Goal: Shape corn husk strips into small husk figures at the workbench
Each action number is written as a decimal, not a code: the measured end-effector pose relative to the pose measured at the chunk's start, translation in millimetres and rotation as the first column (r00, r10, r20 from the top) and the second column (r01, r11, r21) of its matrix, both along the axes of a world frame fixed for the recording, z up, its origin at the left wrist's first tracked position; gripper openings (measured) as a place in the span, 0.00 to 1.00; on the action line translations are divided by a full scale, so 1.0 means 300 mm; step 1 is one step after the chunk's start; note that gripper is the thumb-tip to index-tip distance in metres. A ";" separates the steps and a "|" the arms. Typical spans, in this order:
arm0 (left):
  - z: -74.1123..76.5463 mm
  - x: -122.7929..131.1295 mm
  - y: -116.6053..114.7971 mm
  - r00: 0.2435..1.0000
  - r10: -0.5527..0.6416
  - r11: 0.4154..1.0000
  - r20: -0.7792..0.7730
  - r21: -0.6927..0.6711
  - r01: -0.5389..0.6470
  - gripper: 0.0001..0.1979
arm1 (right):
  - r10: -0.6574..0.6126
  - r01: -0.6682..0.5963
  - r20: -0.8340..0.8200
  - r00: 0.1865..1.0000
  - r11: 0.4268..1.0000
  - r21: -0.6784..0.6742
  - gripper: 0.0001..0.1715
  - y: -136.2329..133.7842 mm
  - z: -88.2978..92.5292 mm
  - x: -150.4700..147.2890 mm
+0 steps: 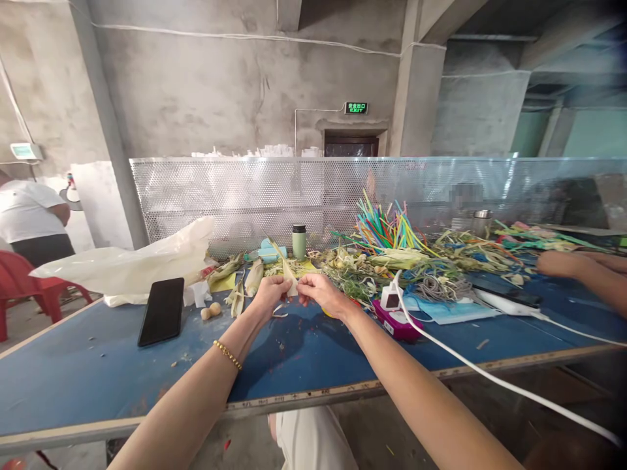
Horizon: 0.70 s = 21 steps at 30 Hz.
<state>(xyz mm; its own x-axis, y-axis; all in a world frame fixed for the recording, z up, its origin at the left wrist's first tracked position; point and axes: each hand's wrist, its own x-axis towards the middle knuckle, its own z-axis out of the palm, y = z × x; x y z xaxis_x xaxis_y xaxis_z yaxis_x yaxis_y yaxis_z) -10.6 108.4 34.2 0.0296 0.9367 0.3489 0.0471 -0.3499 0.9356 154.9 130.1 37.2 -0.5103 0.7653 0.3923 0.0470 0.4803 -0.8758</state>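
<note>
A pale strip of corn husk (290,269) stands upright over the table, its narrow end pointing up. My left hand (272,292), with a gold bead bracelet at the wrist, pinches the husk from the left. From the right my right hand (321,294) has its fingers closed at the husk's lower edge; the fingertips are partly hidden. Left of my hands lie more dried husks (255,277) and two small round wooden-looking pieces (210,311). A heap of husk scraps (347,267) spreads behind and right of my right hand.
A black phone (161,312) and a plastic bag (132,264) lie left on the blue table (98,378). Rightward are colourful pipe cleaners (386,228), a purple power strip (396,321) and a white cable (460,360). Behind stands a green bottle (298,243). Another person's hand (561,264) is far right.
</note>
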 end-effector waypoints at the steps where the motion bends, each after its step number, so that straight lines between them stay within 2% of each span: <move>1: 0.000 0.001 0.001 1.000 0.006 1.000 -0.015 0.008 -0.006 0.17 | -0.014 0.013 0.013 1.000 1.000 0.015 0.12 0.000 0.001 0.000; 4: -0.001 0.007 0.000 0.998 0.040 0.999 -0.056 0.017 -0.039 0.16 | -0.066 0.063 0.037 0.997 0.996 0.062 0.10 -0.001 0.002 -0.003; 11: -0.006 0.020 0.024 0.990 0.118 0.993 -0.074 0.038 -0.116 0.15 | -0.091 0.092 -0.014 0.996 0.995 0.042 0.09 0.013 -0.005 -0.006; 14: -0.009 0.007 0.033 0.982 0.154 0.987 -0.108 0.056 -0.149 0.16 | -0.140 0.141 -0.031 0.990 0.990 0.031 0.12 0.009 0.004 -0.004; 17: -0.010 -0.003 0.029 0.966 0.193 0.978 -0.172 0.107 -0.177 0.17 | -0.137 0.137 -0.053 0.989 0.991 0.005 0.17 0.003 0.011 -0.008; 19: -0.008 0.003 0.019 0.962 0.180 0.980 -0.205 0.124 -0.157 0.17 | -0.121 0.122 -0.059 0.991 0.992 0.011 0.21 0.004 0.007 -0.014; 21: -0.004 0.017 0.005 0.975 0.103 0.989 -0.197 0.120 -0.081 0.15 | -0.120 0.121 -0.090 0.989 0.993 0.003 0.22 0.011 -0.001 -0.019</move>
